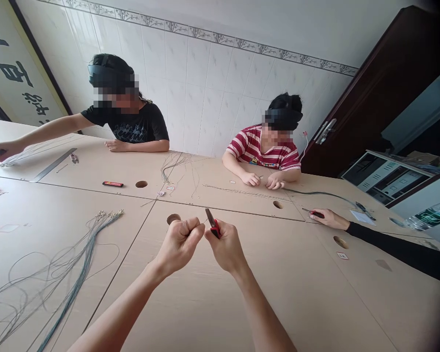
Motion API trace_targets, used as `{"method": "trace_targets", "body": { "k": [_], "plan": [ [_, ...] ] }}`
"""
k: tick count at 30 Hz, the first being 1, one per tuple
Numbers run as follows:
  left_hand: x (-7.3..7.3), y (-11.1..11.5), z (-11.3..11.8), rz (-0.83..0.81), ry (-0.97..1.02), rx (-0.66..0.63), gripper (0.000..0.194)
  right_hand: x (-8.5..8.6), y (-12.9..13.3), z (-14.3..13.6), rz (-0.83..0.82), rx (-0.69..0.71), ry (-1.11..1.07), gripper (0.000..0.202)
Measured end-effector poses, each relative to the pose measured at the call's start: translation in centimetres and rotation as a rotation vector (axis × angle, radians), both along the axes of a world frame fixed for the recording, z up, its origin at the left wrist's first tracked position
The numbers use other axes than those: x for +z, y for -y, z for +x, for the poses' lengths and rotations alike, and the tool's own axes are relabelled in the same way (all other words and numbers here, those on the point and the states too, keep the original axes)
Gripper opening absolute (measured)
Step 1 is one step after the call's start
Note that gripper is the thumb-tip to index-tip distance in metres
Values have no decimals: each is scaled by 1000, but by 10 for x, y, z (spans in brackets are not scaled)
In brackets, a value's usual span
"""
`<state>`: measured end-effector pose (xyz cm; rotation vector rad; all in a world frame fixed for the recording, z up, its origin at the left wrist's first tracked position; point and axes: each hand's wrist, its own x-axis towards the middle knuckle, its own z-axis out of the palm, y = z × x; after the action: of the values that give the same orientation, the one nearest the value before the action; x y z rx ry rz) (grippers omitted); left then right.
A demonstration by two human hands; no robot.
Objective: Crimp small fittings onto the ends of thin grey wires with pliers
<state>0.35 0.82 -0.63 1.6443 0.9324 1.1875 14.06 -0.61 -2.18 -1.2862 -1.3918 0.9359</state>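
Above the middle of the table, my left hand (181,242) is closed in a pinch; a very thin strand seems to show between it and my right hand, but what the fingers hold is too small to name. My right hand (225,242) is wrapped round a small red-handled tool (209,218), whose dark metal tip points up and slightly left. The two hands are close together at the fingertips. To the left on the table (190,313) lies a long bundle of grey-green cords (82,276), with small metallic ends at its upper end and loose loops beside it.
Two people sit across the table, one in black (143,124), one in striped red (256,142). At the right, another person's dark sleeve (392,249) reaches in. A metal ruler (55,165), a red-black box (113,184), more cords (167,168) and a plastic bottle (432,215) lie about.
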Motion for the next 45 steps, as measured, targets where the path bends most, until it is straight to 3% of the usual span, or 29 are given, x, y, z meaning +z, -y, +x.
{"method": "trace_targets", "body": {
  "k": [11, 20, 27, 33, 37, 41, 45],
  "plan": [
    [-3, 6, -1, -26, 58, 15, 41, 0, 1, 2, -18, 46, -44, 29],
    [-4, -2, 5, -109, 150, 7, 39, -3, -5, -2, -58, 67, -84, 27],
    [-2, -8, -9, -192, 345, -80, 35, 5, 3, 10, -53, 234, -88, 14],
    [-3, -9, -12, -252, 445, -206, 35, 7, 14, 4, 3, 151, -275, 22],
    [-3, -6, -12, -248, 449, -232, 36, 13, 20, -3, -142, 151, -488, 29],
    [-3, -1, -14, -253, 388, -264, 35, 19, 19, -4, -362, 299, -778, 32],
    [-2, 4, -16, -261, 314, -293, 32, 20, 17, -2, -482, 415, -870, 27]
  ]
}}
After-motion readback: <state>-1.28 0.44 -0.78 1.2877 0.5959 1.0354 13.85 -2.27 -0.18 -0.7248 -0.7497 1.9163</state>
